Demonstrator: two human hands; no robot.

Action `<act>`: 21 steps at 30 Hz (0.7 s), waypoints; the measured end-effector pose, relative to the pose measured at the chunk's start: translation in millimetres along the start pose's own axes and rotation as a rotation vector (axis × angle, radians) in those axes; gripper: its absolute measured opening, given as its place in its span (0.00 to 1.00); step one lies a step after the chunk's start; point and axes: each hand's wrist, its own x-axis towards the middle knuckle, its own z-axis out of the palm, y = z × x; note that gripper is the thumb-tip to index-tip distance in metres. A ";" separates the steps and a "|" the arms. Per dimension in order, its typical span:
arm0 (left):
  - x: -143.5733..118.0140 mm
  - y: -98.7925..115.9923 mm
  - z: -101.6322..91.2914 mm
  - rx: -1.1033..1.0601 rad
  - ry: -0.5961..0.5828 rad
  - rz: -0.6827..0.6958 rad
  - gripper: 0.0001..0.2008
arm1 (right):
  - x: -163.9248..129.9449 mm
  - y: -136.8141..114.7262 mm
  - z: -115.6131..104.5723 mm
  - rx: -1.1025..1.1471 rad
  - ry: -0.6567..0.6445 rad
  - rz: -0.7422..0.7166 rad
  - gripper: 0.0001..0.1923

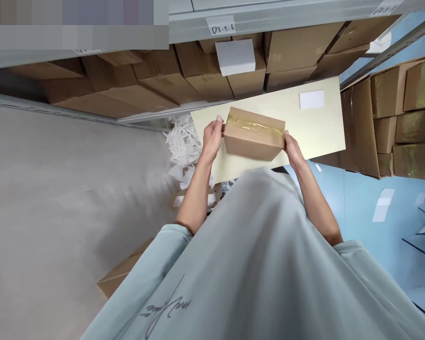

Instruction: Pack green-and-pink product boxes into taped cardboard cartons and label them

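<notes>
A small brown cardboard box, sealed along its top with shiny yellowish tape, is between my two hands over a pale yellow board. My left hand grips the box's left end, thumb up along the edge. At the opposite end, my right hand is closed on the right edge. The fingers under the box are hidden. A blank white paper lies on the board toward its far right.
Metal shelving labelled D3-5-6 holds several cardboard boxes behind the board. Shredded white paper is piled at the left. A large carton full of taped boxes stands right. Another cardboard box sits on the floor, lower left.
</notes>
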 end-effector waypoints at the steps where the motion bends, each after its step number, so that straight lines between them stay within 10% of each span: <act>1: -4.8 -0.4 2.5 -0.036 -0.004 -0.004 0.35 | -4.0 -1.7 -2.0 -0.038 0.075 -0.029 0.46; 13: -44.4 -13.5 71.0 0.069 -0.034 0.080 0.10 | 23.8 9.5 -29.1 -0.391 0.383 -0.151 0.38; 21: -25.3 -5.1 79.2 -0.071 -0.088 -0.132 0.17 | 63.5 15.3 -63.2 -0.297 0.149 -0.177 0.31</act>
